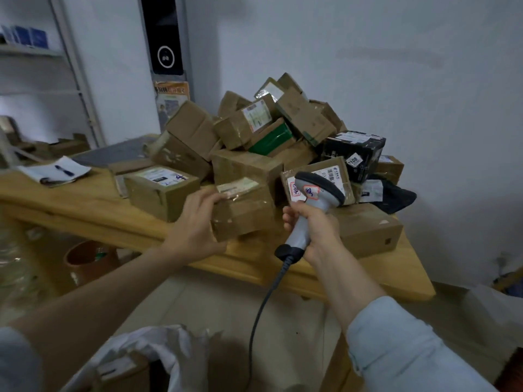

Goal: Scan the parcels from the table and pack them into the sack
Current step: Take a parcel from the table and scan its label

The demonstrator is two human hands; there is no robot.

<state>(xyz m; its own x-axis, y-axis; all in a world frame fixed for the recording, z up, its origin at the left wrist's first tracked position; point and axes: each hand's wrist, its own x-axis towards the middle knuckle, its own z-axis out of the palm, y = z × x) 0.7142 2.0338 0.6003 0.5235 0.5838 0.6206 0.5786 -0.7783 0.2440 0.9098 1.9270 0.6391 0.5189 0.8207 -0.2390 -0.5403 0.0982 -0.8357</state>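
Cardboard, brown and shiny with tape, fills the left hand (pixel 195 219): its fingers lie over the top left edge of a brown parcel (pixel 243 213) and the thumb presses the near face, so it grips the box at the front of the heap. At three o'clock of it, the right hand (pixel 314 222) is wrapped round the handle of a grey scanner (pixel 317 190), whose head points away toward twelve o'clock, over the pile. A dark cable (pixel 263 306) drops from the handle toward six o'clock.

The step in hand looks like scanning, with the parcel steadied and not yet lifted. Its pale label (pixel 237 185) lies on top, blurred. The next move probably calls for tilting that label to the scanner's head, then carrying the box down to the white sack (pixel 158 343) at six o'clock, where one labelled parcel (pixel 119 369) already lies.

Little writing can be read:
- The scanner head carries a red-edged sticker (pixel 311 191) with blue handwriting I cannot make out.
- A tan parcel (pixel 334 172) behind it has a printed barcode label.
- At one o'clock, a black box (pixel 353 154) bears a white tag ending in "108".
- At ten o'clock, a box (pixel 161 193) on the wooden table (pixel 85 213) shows a blue handwritten "4".
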